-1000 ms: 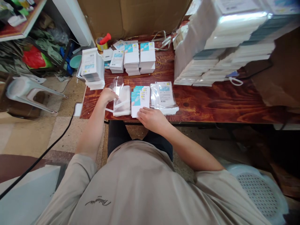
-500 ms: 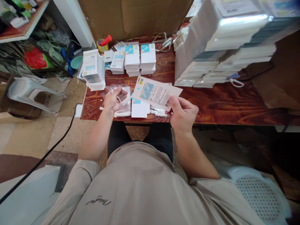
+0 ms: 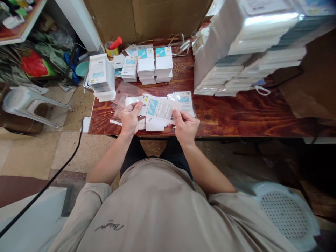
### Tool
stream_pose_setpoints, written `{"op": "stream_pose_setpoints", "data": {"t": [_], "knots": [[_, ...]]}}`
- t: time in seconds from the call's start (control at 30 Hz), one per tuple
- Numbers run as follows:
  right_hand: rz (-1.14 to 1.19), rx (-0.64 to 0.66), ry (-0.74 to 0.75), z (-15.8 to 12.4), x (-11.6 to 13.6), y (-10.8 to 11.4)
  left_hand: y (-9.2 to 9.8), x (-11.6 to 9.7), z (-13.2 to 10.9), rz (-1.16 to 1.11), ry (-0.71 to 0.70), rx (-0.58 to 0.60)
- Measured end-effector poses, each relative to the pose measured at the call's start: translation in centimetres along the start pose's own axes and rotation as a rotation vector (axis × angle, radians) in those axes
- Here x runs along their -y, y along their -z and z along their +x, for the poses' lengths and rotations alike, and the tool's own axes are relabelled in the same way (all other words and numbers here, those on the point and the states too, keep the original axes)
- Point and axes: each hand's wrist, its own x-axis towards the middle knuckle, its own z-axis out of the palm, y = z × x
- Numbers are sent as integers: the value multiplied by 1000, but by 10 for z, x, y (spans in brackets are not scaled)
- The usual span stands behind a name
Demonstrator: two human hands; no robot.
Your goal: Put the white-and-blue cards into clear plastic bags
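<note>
1. Head view, centre: a printed card [image 3: 157, 107] with a blue patch is held up just above the near edge of the wooden table [image 3: 236, 115], tilted slightly, between both hands
2. The right hand [image 3: 186, 126] is closed on the card's right end, thumb on top and fingers curled under; a firm pinch is seen
3. The left hand [image 3: 130, 119] is closed too, with the thumb pressed at the card's left edge, and a clear plastic sleeve [image 3: 123, 98] is caught in the same grip; whether the card's end is already inside the sleeve's mouth cannot be told
4. Beneath the hands, a low stack of white cards [image 3: 154, 124] is lying on the table, and just right of it a pile of bagged cards [image 3: 183, 101] is seen, its top one face up
5. Further back, several neat card stacks [image 3: 154, 66] are lined up in a row, with a taller bundle [image 3: 101, 75] at the table's left corner
6. A tape roll [image 3: 111, 49] with a red handle is parked near the cardboard box [image 3: 147, 17] at the back
7. On the right, a big heap of wrapped packs [image 3: 249, 49] is piled high, well apart from the hands
</note>
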Motion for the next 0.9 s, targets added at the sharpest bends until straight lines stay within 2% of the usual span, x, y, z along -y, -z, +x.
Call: {"op": "stream_pose_setpoints", "data": {"t": [0.07,0.2,0.23,0.27,0.37,0.4,0.5,0.6,0.7,0.83,0.9], "knots": [[80,42,-59,-3,-1,-6,2,0,1,-18,-9,35],[148,412,-233,-3,-8,-4,8,-9,6,-58,-24,50],[136,443,-251,-3,-9,-4,8,-11,5,-61,-26,45],[122,412,-249,-4,-11,-4,7,-12,3,-63,-27,45],[114,173,-204,-12,-11,-14,-2,-9,-9,-74,-44,68],[124,144,-202,-15,-11,-19,-6,-5,-14,-73,-52,81],[120,200,-175,-15,-10,-33,-15,4,-29,-34,-61,123],[31,154,-9,-1,-15,-40,-16,7,-34,27,-44,154],[-19,133,114,14,-24,-43,-13,1,-29,148,13,214],[7,247,57,27,-31,-38,-3,-11,-7,445,64,311],[5,170,5,36,-32,-22,12,-20,9,698,-53,207]]}}
